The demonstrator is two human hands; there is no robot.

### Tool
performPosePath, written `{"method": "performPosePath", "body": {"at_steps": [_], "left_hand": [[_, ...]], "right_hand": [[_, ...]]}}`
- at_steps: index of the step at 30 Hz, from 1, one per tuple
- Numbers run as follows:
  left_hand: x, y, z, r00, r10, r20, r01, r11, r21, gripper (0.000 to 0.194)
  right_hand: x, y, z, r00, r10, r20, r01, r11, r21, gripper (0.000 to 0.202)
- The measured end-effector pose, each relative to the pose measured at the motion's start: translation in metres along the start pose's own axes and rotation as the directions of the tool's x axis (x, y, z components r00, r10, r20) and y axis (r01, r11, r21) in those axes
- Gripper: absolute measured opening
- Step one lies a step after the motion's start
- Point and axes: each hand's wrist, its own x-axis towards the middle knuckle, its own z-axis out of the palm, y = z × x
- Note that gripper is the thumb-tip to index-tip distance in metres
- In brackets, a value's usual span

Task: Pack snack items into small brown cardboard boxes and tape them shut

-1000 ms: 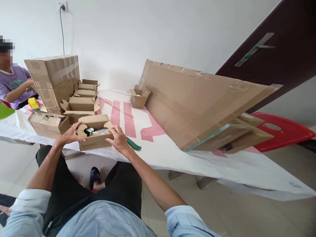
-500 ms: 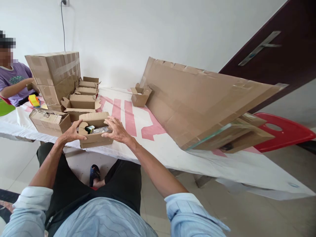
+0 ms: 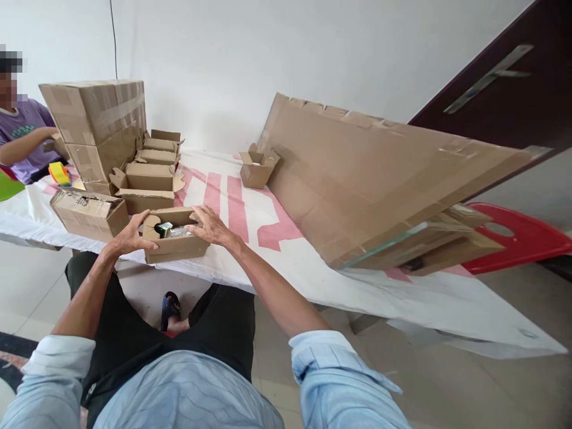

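A small open cardboard box (image 3: 176, 250) stands at the near edge of the table between my hands. Inside it lie a clear plastic-wrapped item (image 3: 179, 232) and something small, dark and yellowish; their kinds are unclear. My left hand (image 3: 133, 235) grips the box's left end, thumb on the front wall and fingers at the back corner. At the other end, my right hand (image 3: 212, 225) holds the right side, its fingers over the end flap and rim. The box's underside is hidden.
Open cardboard boxes (image 3: 149, 179) form a row behind, beside a stack of taped cartons (image 3: 96, 119). A closed carton (image 3: 89, 215) sits left, near a tape roll (image 3: 59, 173). A small open box (image 3: 259, 170) adjoins a large cardboard sheet (image 3: 379, 179). A person (image 3: 27, 137) sits far left.
The box's back flap, raised before, no longer stands up above the rim. Both hands remain on the box's ends, and the camera view has shifted slightly.
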Motion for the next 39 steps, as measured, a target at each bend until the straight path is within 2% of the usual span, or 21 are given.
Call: {"method": "performPosePath", "body": {"at_steps": [5,13,19,25,27,31,36,39], "left_hand": [[-0.001,-0.002,0.003,1.000,0.018,-0.013,-0.018,1.000,0.013,0.145],[-0.001,-0.009,0.005,0.998,0.028,-0.056,-0.028,1.000,0.005,0.144],[-0.003,-0.005,0.005,0.999,0.032,-0.043,-0.031,0.999,0.027,0.151],[-0.005,0.003,0.005,0.999,-0.039,-0.025,0.038,0.999,-0.024,0.155],[-0.005,0.004,0.005,0.999,-0.047,-0.024,0.046,0.999,-0.022,0.152],[-0.007,0.004,0.005,0.998,-0.056,-0.025,0.056,0.998,-0.032,0.148],[-0.009,0.004,0.005,0.997,-0.072,-0.019,0.071,0.997,-0.034,0.142],[-0.010,0.004,0.005,0.997,-0.081,-0.021,0.080,0.997,-0.015,0.142]], "right_hand": [[0.001,0.003,0.006,0.998,-0.016,-0.065,0.015,1.000,-0.015,0.074],[0.004,0.008,0.006,0.994,-0.022,-0.106,0.025,0.999,0.024,0.067],[0.006,0.013,0.004,0.993,0.000,-0.116,0.011,0.995,0.094,0.068],[0.003,0.014,0.003,0.988,0.055,-0.144,-0.018,0.969,0.245,0.071],[0.001,0.016,0.003,0.984,0.109,-0.141,-0.048,0.924,0.379,0.074],[0.002,0.023,0.003,0.960,0.252,-0.125,-0.114,0.756,0.645,0.086],[0.009,0.033,0.007,0.924,0.379,-0.059,-0.201,0.609,0.767,0.089],[0.013,0.038,0.013,0.907,0.419,-0.040,-0.228,0.569,0.790,0.090]]}}
